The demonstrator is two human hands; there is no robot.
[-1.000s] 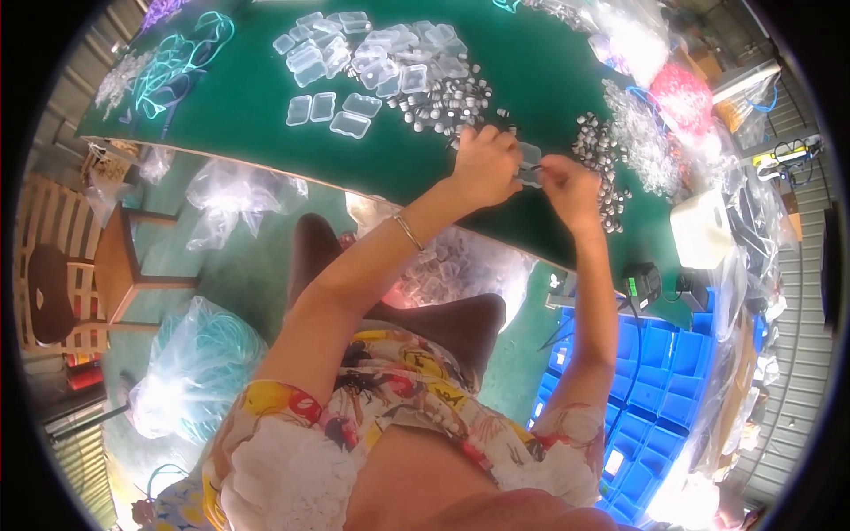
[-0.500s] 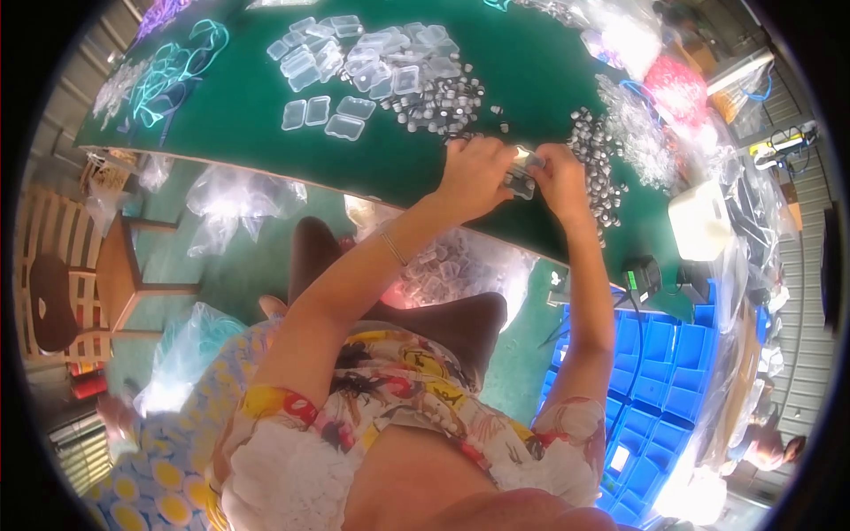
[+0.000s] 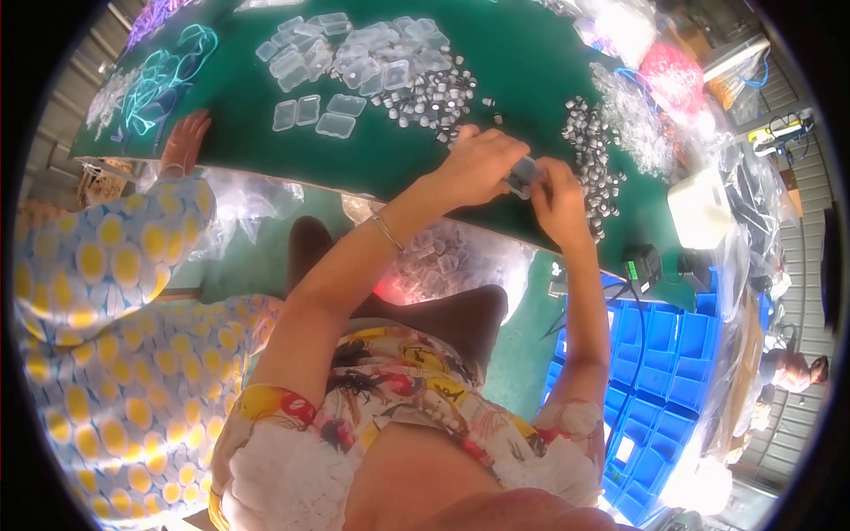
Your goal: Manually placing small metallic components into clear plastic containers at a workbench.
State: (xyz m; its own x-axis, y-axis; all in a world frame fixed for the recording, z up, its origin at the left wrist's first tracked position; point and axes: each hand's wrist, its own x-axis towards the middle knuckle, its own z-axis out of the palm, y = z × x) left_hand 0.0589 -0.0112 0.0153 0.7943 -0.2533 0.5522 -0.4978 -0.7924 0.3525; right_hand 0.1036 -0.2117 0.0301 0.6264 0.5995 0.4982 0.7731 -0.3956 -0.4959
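Over the green bench (image 3: 531,62), both hands' fingers (image 3: 509,157) pinch one small clear case (image 3: 524,173) between them, caps (image 3: 591,164) just beyond.

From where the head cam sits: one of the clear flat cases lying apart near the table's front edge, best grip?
Take the rightmost clear case of the three lying apart on the green table. It lies flat and low, so I'd pinch across its short width from above, fingers on the two long edges. Bare felt shows around it. Both hands, left hand and right hand, are busy with a small part.
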